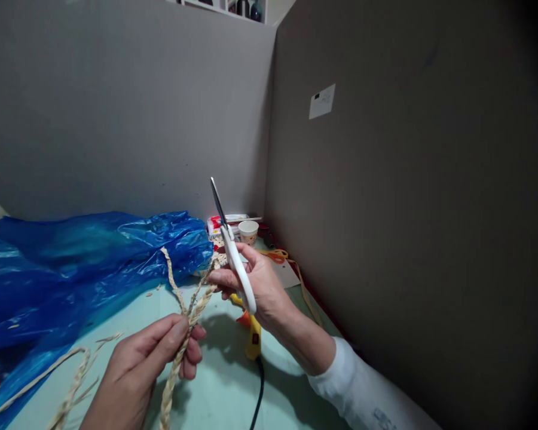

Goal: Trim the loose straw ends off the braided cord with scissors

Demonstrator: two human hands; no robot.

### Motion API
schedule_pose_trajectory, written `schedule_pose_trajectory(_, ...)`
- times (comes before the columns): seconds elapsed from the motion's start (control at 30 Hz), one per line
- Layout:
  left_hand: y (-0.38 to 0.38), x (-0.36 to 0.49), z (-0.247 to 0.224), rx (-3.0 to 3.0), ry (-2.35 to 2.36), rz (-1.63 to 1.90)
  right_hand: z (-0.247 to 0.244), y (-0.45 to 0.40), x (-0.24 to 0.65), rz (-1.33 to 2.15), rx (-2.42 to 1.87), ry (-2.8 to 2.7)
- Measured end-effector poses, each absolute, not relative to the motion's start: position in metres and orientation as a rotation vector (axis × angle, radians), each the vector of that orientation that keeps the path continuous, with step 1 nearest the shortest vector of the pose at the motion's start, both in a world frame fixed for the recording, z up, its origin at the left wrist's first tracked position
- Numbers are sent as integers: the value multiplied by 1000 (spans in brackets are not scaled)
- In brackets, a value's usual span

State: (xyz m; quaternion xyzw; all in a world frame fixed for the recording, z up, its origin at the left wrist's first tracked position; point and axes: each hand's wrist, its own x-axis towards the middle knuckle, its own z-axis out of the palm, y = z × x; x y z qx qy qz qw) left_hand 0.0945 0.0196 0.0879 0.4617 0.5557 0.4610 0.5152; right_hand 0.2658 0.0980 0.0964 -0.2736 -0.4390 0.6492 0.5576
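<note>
Braid of pale, straw-like fibre rises from the bottom edge, slanting over the table between the two hands. Near the left fingertips it meets two thinner strands: one stands loose, its tip in front of the blue plastic, while the other leans towards the right fingers. The left hand pinches this fork between thumb and curled fingers. The right hand has thumb and fingers drawn together at the upper end, seemingly pinching it, and also carries white-handled scissors, blades pointing up and away from the fibre.

The step in hand looks like holding and sorting the strands at the fork; no cut is being made. The next move calls for a firm left pinch there, and for turning the scissors with care if the blades are wanted.

Below the right wrist lies a yellow tool with a black cord. More fibre lies at lower left. Blue plastic sheeting covers the table's far left; a paper cup stands beyond the right hand, near the grey panels.
</note>
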Motion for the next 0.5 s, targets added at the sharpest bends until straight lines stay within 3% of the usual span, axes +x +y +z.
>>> schedule_pose_trajectory(0.5, 28, 90, 83, 1217, 1275, 1130, 95, 90, 258, 1596, -707, -1089)
